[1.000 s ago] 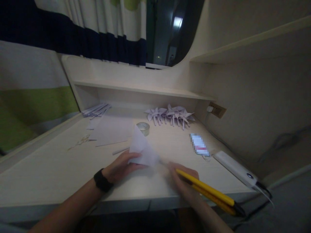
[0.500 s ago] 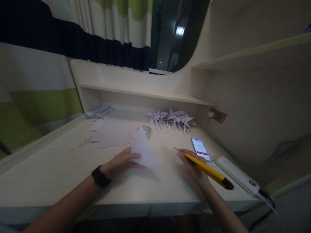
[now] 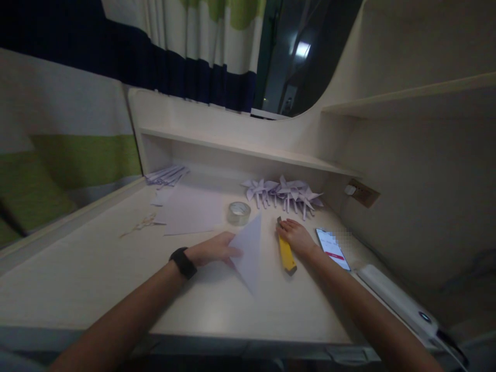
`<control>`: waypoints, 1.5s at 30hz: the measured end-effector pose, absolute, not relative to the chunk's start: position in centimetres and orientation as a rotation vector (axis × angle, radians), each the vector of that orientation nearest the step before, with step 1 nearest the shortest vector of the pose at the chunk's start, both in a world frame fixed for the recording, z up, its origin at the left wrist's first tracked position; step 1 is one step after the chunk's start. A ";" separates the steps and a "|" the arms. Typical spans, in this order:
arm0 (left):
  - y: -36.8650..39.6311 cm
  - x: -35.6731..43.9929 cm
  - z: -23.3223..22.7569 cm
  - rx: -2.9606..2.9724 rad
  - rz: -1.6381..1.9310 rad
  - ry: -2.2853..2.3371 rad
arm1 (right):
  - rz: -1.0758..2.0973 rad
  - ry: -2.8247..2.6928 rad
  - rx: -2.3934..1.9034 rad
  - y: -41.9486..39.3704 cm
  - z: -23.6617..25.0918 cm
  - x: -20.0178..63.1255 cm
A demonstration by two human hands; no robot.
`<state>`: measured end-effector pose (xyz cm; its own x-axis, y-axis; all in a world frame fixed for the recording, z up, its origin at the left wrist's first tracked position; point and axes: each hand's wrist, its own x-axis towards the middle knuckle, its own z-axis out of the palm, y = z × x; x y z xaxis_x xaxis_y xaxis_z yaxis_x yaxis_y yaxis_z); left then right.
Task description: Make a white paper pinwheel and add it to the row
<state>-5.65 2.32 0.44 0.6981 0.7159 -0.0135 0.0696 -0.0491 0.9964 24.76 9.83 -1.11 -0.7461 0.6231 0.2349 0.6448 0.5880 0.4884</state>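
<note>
- Left hand (image 3: 215,249) holds a folded paper (image 3: 248,250). Fingers pinch its left edge, thumb on top. The paper is a triangle, standing up a bit off the desk (image 3: 96,268), pointy end toward the person.
- Black watch (image 3: 183,262) on the left wrist.
- Right hand (image 3: 296,235) lies flat on the desk, fingers together & loose, not clamped on anything. It's touching the top end of the yellow cutter (image 3: 285,250), which lies on the desk just right of the paper.
- Can't tell if the cutter blade is out. Too dark, too small.
- Tape roll (image 3: 238,212) sits just behind the paper. Scissors (image 3: 141,225) & a flat sheet (image 3: 191,212) are further left.
- Paper pinwheels (image 3: 284,192) in a bunch at the back. Phone (image 3: 332,248) near the right hand, screen on. White box w/ a cord (image 3: 399,302) at the right edge.
- What could go wrong:
- If the blade is out, the right hand could get cut, bc the fingers rest right by that end.
- The paper is only pinched at one edge, so it could flop, slip or get a bad crease if the hand moves fast.
- The cutter could get bumped & slide into the paper & nick it. They're v. close.
- The room is dim, so it's hard to see sharp bits.
- The right arm could knock the phone, it's just beside it.
</note>
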 end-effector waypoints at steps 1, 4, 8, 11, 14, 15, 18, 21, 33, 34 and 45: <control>2.3 -5.7 0.4 1.567 0.594 0.660 | -0.888 -2.785 -1.105 10.3 -1.2 24.8; 2.1 -5.9 0.6 1.609 0.623 0.635 | -0.926 -2.820 -1.098 11.1 -1.3 25.0; 1.9 -5.7 0.9 1.563 0.640 0.699 | -0.903 -2.861 -1.077 11.6 -1.2 25.3; 2.0 -5.7 0.7 1.531 0.668 0.704 | -0.845 -2.893 -1.054 11.6 -1.0 25.6; 2.2 -5.8 0.1 1.517 0.711 0.696 | -0.785 -2.913 -1.056 11.5 -0.8 25.9; 2.4 -5.8 -0.1 1.513 0.728 0.689 | -0.774 -2.919 -1.060 11.5 -0.8 26.0; 2.8 -5.8 -0.9 1.498 0.763 0.642 | -0.757 -2.921 -1.077 11.3 -0.9 26.3; 2.9 -5.6 -1.4 1.465 0.775 0.621 | -0.743 -2.906 -1.094 11.2 -0.9 26.4; 3.1 -4.5 -2.0 1.285 0.972 0.871 | -0.502 -2.298 -1.231 6.4 -0.1 21.9; 3.1 -4.3 -2.0 1.228 0.996 0.855 | -0.402 -2.277 -1.185 5.2 0.0 20.5; 2.9 -4.0 -1.3 0.796 1.008 0.557 | -0.352 -2.310 -0.944 1.1 -1.7 15.0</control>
